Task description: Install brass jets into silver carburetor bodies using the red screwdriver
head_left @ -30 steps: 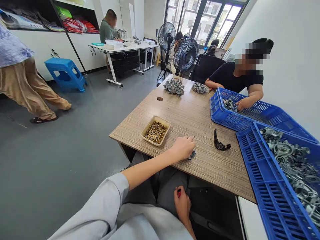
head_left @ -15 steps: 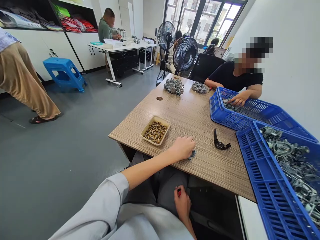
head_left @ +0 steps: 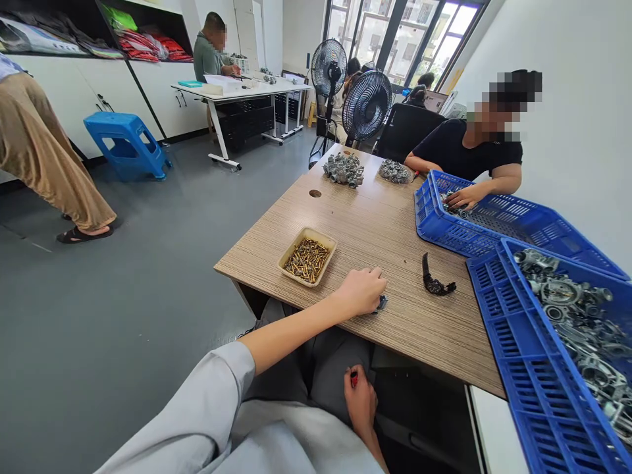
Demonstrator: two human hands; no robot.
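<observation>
My left hand (head_left: 363,293) lies curled on the tabletop (head_left: 390,227), knuckles up and fingers bent down, with a small metal part (head_left: 380,303) showing just off its right edge. From this view I can't tell whether my fingers are pinching the part or only resting against it. My right hand (head_left: 360,401) is down in my lap, below the tabletop's edge, its fingers closed around a small red-topped item (head_left: 353,379).

With a part this small, a light, steady hold seems best: fingertips close around it, wrist low on the tabletop, so it can't skid or drop.

Just ahead and to the left of my left hand sits a shallow tan tray (head_left: 307,261) of small brass pieces. To that hand's right lies a black wristwatch (head_left: 434,280). Further right, a blue plastic crate (head_left: 486,309) is heaped with silver die-cast parts (head_left: 557,293). Beyond it is a second blue plastic crate (head_left: 429,224), where a co-worker's hand (head_left: 461,197) reaches in among more metal pieces. Well ahead of my hands, two loose piles of silver parts (head_left: 344,171) sit on the far end of the tabletop.
</observation>
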